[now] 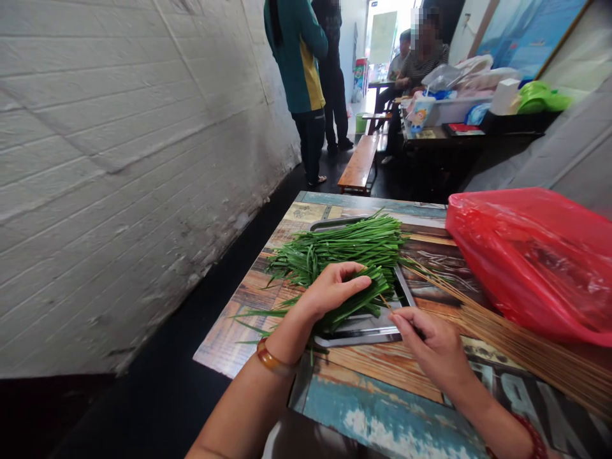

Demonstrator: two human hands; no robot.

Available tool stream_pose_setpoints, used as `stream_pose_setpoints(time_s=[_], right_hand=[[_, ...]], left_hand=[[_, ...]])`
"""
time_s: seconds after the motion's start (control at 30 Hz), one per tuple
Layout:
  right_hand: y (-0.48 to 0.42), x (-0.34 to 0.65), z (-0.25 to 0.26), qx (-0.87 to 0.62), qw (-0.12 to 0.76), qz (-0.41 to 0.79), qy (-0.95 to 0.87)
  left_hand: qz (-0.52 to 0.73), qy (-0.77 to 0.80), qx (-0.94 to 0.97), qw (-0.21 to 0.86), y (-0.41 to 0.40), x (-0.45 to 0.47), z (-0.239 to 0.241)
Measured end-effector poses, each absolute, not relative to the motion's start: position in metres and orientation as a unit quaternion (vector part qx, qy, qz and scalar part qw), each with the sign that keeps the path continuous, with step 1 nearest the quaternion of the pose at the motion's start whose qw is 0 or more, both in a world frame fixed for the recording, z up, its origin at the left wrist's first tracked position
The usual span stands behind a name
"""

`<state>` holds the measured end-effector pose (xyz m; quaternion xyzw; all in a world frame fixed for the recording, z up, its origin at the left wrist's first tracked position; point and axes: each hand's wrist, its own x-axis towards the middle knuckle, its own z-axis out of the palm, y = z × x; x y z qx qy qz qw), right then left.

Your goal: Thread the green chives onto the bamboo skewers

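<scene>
My left hand (335, 290) is closed over a small bunch of green garlic chives (377, 280), thumb lying along the top. In my right hand (433, 347), thumb and fingers pinch a thin bamboo skewer (386, 302), whose far end meets the chives; whether it goes through them I cannot tell. Both hands are over a shallow metal tray (368, 336). A larger heap of chives (351, 239) covers the tray's far part and spills past its left side. Many loose bamboo skewers (521, 338) lie to the right, their tips close to the heap.
A red plastic bag (535, 248) bulges at the right of the wood-patterned table (382, 376). Beyond stand a bench (359, 162) and another table laden with containers and bags. A white brick wall (119, 159) runs along the left. Several people are farther back.
</scene>
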<state>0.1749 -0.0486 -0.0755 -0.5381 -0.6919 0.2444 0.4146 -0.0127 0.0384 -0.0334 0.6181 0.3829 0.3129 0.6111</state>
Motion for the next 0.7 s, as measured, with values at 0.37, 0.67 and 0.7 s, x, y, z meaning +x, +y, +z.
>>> stream_pose_setpoints(time_s=[0.37,0.67,0.7], right_hand=[[-0.0493,0.1710,-0.0786,-0.541,0.403,0.200,-0.711],[-0.0496,0.1702,-0.0779,-0.543,0.396,0.188,-0.716],[-0.0492,0.1701,-0.0767,-0.543,0.393,0.194,-0.717]], left_hand=[[0.267,0.385,0.552,0.689,0.0364,-0.0112,-0.0345],[0.223,0.376,0.568,0.697,0.0312,-0.0087,-0.0300],[0.218,0.370,0.573,0.698,0.0308,-0.0082,-0.0301]])
